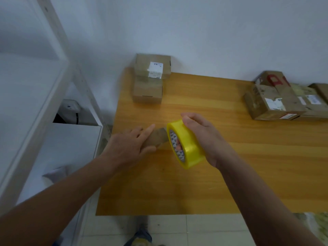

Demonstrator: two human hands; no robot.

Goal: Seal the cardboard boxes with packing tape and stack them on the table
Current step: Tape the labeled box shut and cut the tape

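Observation:
A small brown cardboard box point(159, 137) lies near the left edge of the wooden table point(230, 174), mostly hidden under my left hand point(127, 148). That hand rests flat on it with fingers stretched forward and the thumb along its near side. My right hand point(204, 137) grips a yellow roll of packing tape point(190, 150) right beside the box, fingers through the core and thumb over the rim. At the table's back left stands a stack of two boxes, the upper one point(152, 65) bearing a white label and the lower one point(147, 93) plain.
Several worn, labelled boxes point(273, 103) sit at the table's right, one with red marking point(273, 79) behind them. A white shelf frame point(53, 50) and a white cabinet point(71, 139) stand close on the left. Tiled floor lies below the table's near edge.

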